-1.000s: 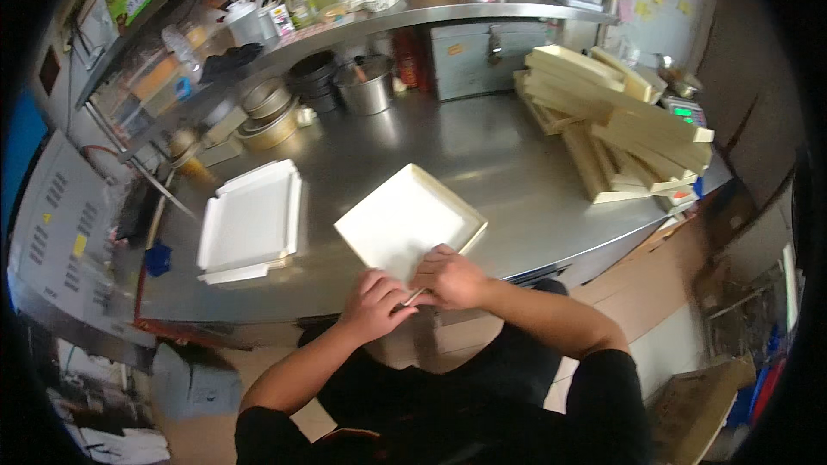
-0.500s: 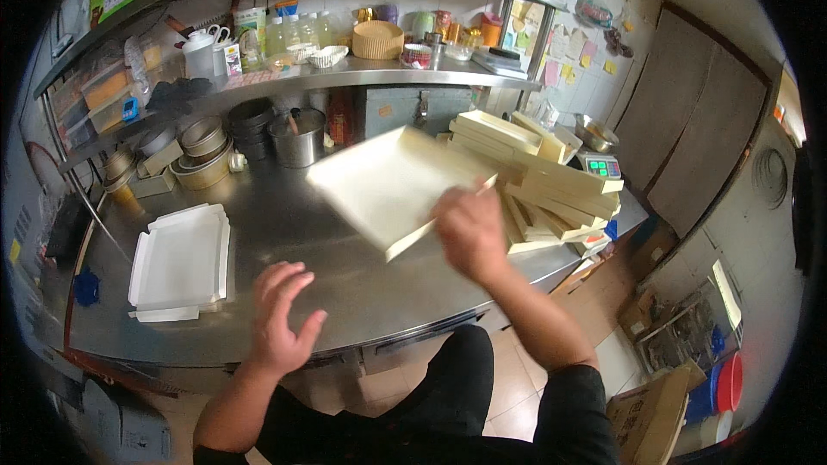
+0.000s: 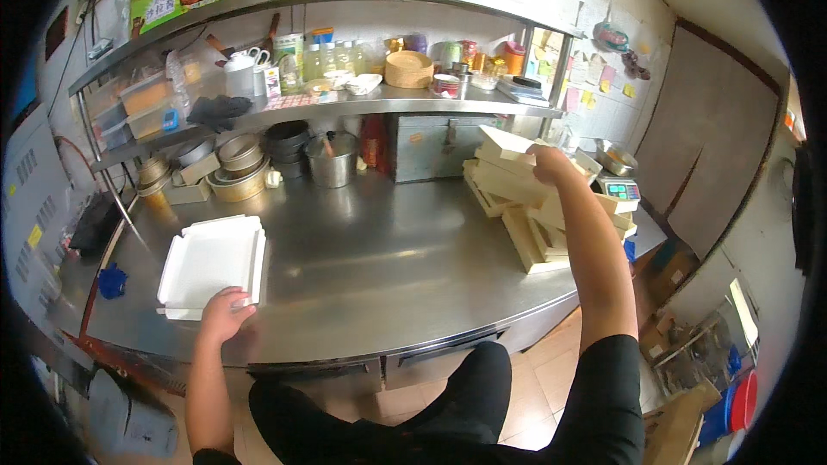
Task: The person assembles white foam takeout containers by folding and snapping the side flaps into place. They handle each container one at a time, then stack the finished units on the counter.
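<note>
the left hand (image 3: 226, 312) rests its fingers on the near right corner of a flat white cardboard box blank (image 3: 207, 258), the thumb spread to the side; i cannot tell if the fingers pinch the edge. the blank reaches forward and leftward from that hand, flat on the stainless steel worktop (image 3: 370, 267). the right hand (image 3: 549, 164) is stretched far out, bent over the top of a heap of cream shallow cardboard trays (image 3: 504, 182); its fingers are curled at a tray's rim, but whether they grip it or have let go i cannot tell. the trays lie tilted across each other beneath and around that hand.

beyond the right hand and to its left sits a grey metal chest (image 3: 444, 148); to its right are a digital scale (image 3: 618, 191) and a metal bowl (image 3: 615, 158). straight ahead of the left hand stand round cake tins (image 3: 234, 182), with a steel stockpot (image 3: 333, 165) to their right.
</note>
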`<state>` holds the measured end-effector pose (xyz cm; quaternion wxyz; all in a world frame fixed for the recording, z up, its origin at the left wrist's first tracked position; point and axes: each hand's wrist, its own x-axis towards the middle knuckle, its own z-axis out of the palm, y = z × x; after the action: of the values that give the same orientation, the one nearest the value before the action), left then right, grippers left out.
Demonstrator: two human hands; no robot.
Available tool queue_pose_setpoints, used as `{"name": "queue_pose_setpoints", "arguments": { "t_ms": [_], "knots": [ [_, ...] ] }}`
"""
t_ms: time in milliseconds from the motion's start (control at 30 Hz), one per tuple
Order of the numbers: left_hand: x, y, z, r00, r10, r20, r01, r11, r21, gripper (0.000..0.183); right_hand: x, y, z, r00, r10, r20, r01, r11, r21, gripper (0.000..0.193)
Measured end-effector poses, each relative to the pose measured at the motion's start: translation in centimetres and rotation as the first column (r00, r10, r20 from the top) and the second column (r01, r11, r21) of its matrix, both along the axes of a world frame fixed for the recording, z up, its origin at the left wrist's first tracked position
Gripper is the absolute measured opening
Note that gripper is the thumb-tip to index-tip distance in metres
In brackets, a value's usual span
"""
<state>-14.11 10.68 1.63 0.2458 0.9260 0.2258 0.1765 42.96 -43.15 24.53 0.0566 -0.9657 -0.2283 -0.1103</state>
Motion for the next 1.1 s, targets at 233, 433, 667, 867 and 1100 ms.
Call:
{"name": "queue_pose_setpoints", "arguments": {
  "t_ms": [233, 433, 667, 867, 1100],
  "knots": [
    [-2.1, 5.5, 1.2, 0.997, -0.077, -0.031, 0.069, 0.975, -0.214, 0.024, -1.4, 2.4, -1.1, 0.995, 0.025, 0.095, -0.032, 0.997, 0.075, 0.064],
    [-1.8, 6.3, 0.0, 0.998, -0.045, -0.037, 0.041, 0.993, -0.113, 0.019, 1.0, 3.1, -0.9, 0.998, -0.026, 0.054, 0.026, 1.000, 0.011, 0.068],
    [-5.2, 8.5, 1.2, 0.993, -0.117, -0.020, 0.116, 0.992, -0.049, 0.020, -7.6, 8.7, -3.8, 0.920, 0.222, 0.323, -0.271, 0.956, 0.115, 0.050],
    [-5.7, 11.1, 1.3, 0.965, -0.226, -0.131, 0.196, 0.959, -0.205, 0.030, -21.3, 8.7, -18.7, 0.718, 0.684, 0.126, -0.695, 0.716, 0.068, 0.042],
    [-6.5, 11.2, 1.4, 0.985, -0.166, -0.053, 0.141, 0.939, -0.314, 0.023, -27.2, 9.0, -25.7, 0.742, 0.670, 0.013, -0.617, 0.676, 0.402, 0.031]
  ]
}}
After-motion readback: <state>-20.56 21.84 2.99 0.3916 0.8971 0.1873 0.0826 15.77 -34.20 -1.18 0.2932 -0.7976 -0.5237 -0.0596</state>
